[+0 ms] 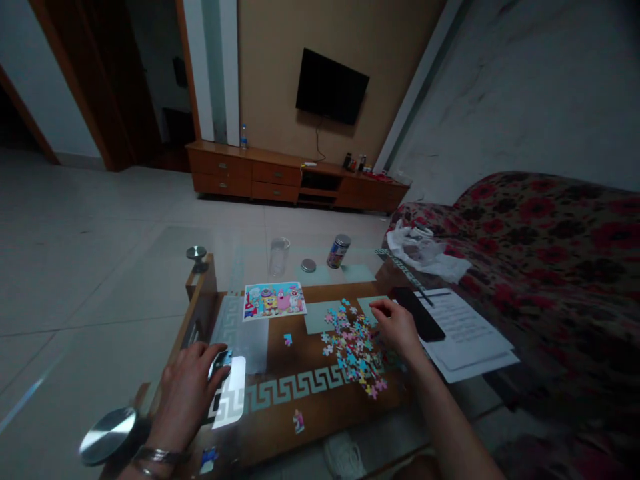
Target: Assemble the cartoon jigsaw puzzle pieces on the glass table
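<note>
My left hand [190, 383] is at the left side of the glass table, thumb and index finger curled around a small dark-bluish puzzle piece [223, 359]. My right hand [397, 327] hovers at the right edge of a loose heap of jigsaw pieces [356, 343], its fingers pinched together; whatever they hold, if anything, is too small to make out. Single pieces lie apart: a blue and pink one [288, 340], another [299, 421] near the front edge, and a blue one [209, 459] by my left wrist. A colourful cartoon picture sheet [275, 301] lies behind them.
Toward the back of the table stand a clear plastic jar [279, 257], a silver lid [309, 265] and a printed can [339, 251]. On the right are a dark phone-like slab [419, 315], paper sheets [467, 333], a pen [425, 295] and a plastic bag [425, 253] by the flowered sofa [540, 213].
</note>
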A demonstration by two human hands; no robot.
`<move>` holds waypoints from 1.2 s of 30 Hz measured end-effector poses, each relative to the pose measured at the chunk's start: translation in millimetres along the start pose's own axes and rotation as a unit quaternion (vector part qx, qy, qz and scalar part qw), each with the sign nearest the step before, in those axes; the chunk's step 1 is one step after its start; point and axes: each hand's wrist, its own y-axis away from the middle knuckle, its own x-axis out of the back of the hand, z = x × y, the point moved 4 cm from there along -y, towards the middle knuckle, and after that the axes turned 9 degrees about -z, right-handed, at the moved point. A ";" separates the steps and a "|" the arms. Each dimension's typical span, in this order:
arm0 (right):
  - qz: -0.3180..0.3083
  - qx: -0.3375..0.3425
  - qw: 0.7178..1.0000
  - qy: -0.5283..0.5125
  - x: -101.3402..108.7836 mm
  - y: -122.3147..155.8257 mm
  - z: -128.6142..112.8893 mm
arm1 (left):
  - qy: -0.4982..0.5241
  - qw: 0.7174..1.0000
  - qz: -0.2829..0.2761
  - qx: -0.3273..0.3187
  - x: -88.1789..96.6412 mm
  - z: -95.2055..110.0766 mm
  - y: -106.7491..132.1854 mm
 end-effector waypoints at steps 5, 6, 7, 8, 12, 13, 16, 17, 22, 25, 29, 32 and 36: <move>-0.004 -0.013 1.000 0.027 -0.5 -3.2 22.3 | -0.011 1.000 -0.017 -0.003 -3.3 -0.5 -4.1; -0.007 -0.013 0.999 0.032 -1.2 -4.7 24.1 | -0.008 1.000 -0.017 -0.006 -4.3 -1.7 -4.6; -0.010 -0.014 0.999 0.037 -2.1 -6.2 25.3 | -0.004 1.000 -0.017 -0.007 -5.5 -3.1 -5.0; -0.014 -0.014 0.999 0.041 -3.0 -7.6 26.1 | 0.001 1.000 -0.016 -0.008 -6.7 -4.6 -5.5; -0.033 -0.017 0.998 0.058 -8.3 -11.4 25.6 | 0.012 1.000 -0.006 -0.015 -10.4 -9.0 -6.8; -0.039 -0.018 0.997 0.062 -10.0 -11.9 24.6 | 0.013 1.000 -0.004 -0.017 -11.0 -9.5 -7.0; -0.053 -0.028 0.995 0.077 -15.2 -13.1 21.4 | 0.014 1.000 -0.006 -0.017 -11.7 -10.1 -7.4; -0.057 -0.033 0.994 0.082 -16.6 -13.5 20.6 | 0.012 1.000 -0.007 -0.015 -11.6 -10.2 -7.4; -0.071 -0.061 0.990 0.104 -18.8 -14.9 19.8 | 0.004 1.000 -0.008 -0.012 -11.4 -10.4 -6.7; -0.073 -0.074 0.988 0.117 -19.7 -14.7 19.3 | 0.009 1.000 -0.006 -0.012 -13.3 -11.3 -6.9; -0.086 -0.072 0.985 0.133 -30.6 -15.4 11.4 | 0.008 1.000 0.004 -0.019 -16.1 -13.1 -7.8; -0.097 -0.056 0.983 0.143 -45.3 -18.7 -0.8 | 0.011 1.000 0.008 -0.021 -16.5 -14.2 -9.0; -0.089 -0.052 0.980 0.170 -61.8 -26.1 -17.0 | 0.023 1.000 -0.008 -0.004 -12.3 -12.5 -9.4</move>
